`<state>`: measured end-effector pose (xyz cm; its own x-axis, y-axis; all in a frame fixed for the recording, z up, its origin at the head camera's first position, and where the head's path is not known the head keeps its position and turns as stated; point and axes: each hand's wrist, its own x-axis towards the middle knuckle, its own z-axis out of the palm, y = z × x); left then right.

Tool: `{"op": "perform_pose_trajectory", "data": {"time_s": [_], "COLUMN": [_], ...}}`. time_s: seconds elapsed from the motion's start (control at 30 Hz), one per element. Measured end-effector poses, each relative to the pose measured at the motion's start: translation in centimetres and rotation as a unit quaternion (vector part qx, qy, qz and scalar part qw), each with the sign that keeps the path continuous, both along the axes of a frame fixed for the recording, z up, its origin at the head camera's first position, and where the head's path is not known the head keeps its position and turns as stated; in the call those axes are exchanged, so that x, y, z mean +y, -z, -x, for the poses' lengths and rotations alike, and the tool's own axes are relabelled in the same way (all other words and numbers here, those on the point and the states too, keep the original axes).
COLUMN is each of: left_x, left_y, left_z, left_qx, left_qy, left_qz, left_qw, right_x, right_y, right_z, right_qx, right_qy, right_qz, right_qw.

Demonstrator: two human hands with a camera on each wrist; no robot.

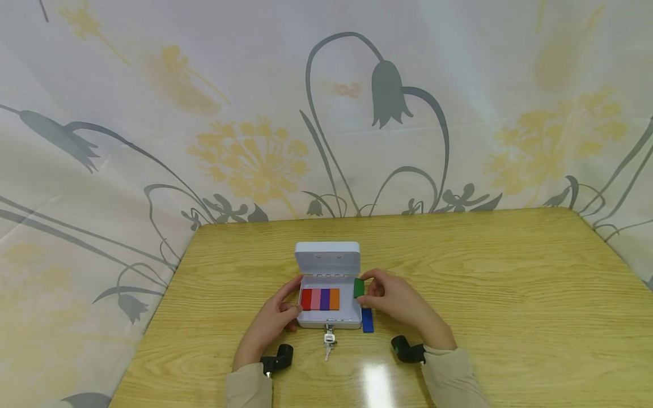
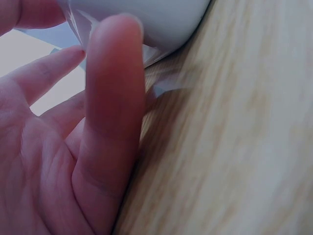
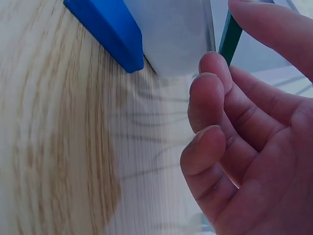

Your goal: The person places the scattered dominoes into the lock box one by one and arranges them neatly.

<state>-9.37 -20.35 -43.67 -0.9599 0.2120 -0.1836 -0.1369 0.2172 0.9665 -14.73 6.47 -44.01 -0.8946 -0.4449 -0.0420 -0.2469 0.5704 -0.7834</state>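
Observation:
A small white metal cash box [image 1: 350,313] stands with its lid [image 1: 326,262] raised. Inside, on the left, red [image 1: 306,300], pink [image 1: 316,300], purple [image 1: 325,300] and orange [image 1: 334,300] blocks lie side by side. My left hand [image 1: 270,318] rests against the box's left side; its extended fingers touch the white wall in the left wrist view. Over the right rim, my right hand [image 1: 395,294] pinches a green block [image 1: 359,288] between thumb and forefinger. The other right fingers curl loosely beside the wall.
A blue block [image 1: 368,321] lies on the wooden table [image 1: 510,294], just right of the box. Keys [image 1: 329,339] hang at the box's front lock. Behind the table is a flower-patterned cloth [image 1: 347,141]. Each wrist wears a black camera mount [image 1: 278,359].

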Motion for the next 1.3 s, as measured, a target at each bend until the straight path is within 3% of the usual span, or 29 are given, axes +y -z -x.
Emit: {"op": "perform_pose_trajectory", "data": {"time_s": [0.57,0.9,1.3], "left_x": [0.0,0.0,0.0], "left_y": [0.2,0.1,-0.2], "left_z": [0.0,0.0,-0.2], "left_qx": [0.002,0.002,0.004], "left_qy": [0.001,0.001,-0.002], "left_qz": [0.004,0.006,0.009], "left_qw": [1.0,1.0,1.0], "right_x": [-1.0,-1.5,-2.5], "right_y": [0.1,0.8,0.4], "right_z": [-0.5,-0.3,-0.9], "right_qx": [0.003,0.009,0.005], "right_qy": [-0.021,-0.013,0.009], "right_qz": [-0.005,-0.037,-0.052], "right_qw": [1.0,0.999,0.999]}}
